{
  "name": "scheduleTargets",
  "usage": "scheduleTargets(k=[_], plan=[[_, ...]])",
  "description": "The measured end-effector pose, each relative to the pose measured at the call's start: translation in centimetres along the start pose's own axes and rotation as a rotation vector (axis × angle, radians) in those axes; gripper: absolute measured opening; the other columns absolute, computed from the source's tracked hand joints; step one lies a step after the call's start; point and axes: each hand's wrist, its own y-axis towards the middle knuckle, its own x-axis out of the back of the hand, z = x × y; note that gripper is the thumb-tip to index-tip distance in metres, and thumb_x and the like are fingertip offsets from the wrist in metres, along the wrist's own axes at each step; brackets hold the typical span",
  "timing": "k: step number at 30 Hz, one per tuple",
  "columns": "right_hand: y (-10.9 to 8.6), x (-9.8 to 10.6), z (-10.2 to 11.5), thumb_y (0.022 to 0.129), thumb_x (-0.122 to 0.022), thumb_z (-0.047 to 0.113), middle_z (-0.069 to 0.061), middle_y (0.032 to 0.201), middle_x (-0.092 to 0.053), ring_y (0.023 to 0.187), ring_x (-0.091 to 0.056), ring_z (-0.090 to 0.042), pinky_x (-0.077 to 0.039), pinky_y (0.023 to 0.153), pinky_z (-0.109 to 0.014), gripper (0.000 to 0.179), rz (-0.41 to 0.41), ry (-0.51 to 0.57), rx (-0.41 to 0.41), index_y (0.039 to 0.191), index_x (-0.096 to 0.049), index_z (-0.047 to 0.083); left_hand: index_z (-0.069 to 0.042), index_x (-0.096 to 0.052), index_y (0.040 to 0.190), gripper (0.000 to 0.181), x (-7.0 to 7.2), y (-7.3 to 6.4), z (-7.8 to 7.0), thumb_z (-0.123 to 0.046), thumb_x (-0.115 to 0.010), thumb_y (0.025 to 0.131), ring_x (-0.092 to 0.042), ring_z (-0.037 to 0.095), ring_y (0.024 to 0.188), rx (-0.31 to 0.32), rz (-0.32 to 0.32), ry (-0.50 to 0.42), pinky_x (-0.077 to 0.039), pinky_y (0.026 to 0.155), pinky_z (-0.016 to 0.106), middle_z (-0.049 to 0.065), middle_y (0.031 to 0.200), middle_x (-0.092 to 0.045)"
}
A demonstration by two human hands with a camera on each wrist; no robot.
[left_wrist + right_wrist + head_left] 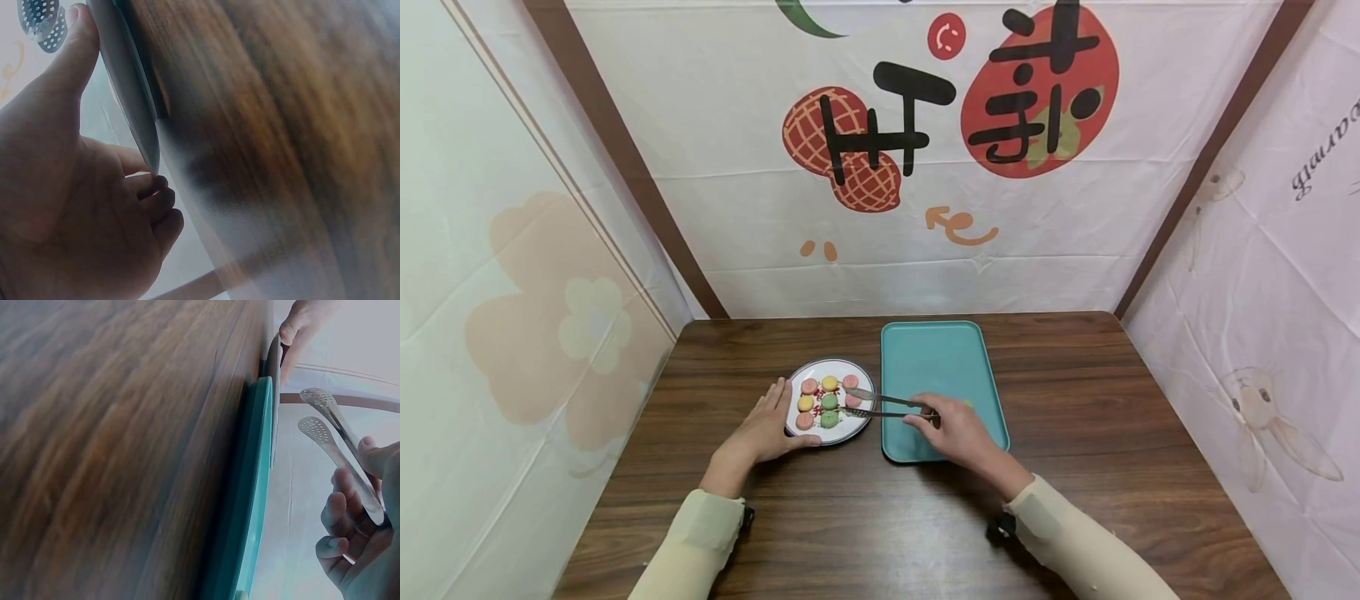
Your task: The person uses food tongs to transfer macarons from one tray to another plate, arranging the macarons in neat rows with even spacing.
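A round white plate [852, 430] with a dark rim holds several small round macarons [829, 402] in pink, yellow and green. My left hand [769, 427] grips the plate's left side, thumb near the front rim and fingers along the far left edge. In my right hand [953, 428] is a pair of metal tongs [891, 414], which reaches left over the plate's right side. The perforated tips of the tongs stand apart, with nothing between them in the right wrist view. They overlap the right-hand pink macarons in the head view; their exact height is unclear.
A teal rectangular tray [932, 350] lies just right of the plate, under my right hand. A bit of something yellow [967, 403] on it shows past that hand. The wooden table [880, 517] meets printed cloth walls at the back and both sides.
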Motion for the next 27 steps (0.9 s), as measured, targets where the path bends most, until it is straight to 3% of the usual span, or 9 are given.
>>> scheduleTargets(k=[12, 27], plan=[[-1.0, 1.3, -0.8, 0.102, -0.077, 0.03, 0.006, 0.09, -0.072, 0.066, -0.053, 0.0, -0.049, 0.058, -0.023, 0.035, -0.003, 0.015, -0.04, 0.129, -0.076, 0.007, 0.014, -0.008, 0.166, 0.133, 0.0, -0.1, -0.2, -0.068, -0.079, 0.088, -0.009, 0.051, 0.162, 0.012, 0.007, 0.003, -0.015, 0.133, 0.061, 0.037, 0.173, -0.006], [-1.9, 2.8, -1.7, 0.101, -0.078, 0.029, 0.012, 0.083, -0.067, 0.064, -0.05, -0.001, -0.047, 0.056, -0.024, 0.034, -0.019, -0.006, -0.069, 0.128, -0.075, 0.007, 0.015, -0.008, 0.165, 0.133, 0.0, 0.1, 0.0, -0.067, -0.079, 0.089, -0.009, 0.051, 0.162, 0.011, 0.008, 0.002, -0.014, 0.133, 0.061, 0.037, 0.173, -0.007]])
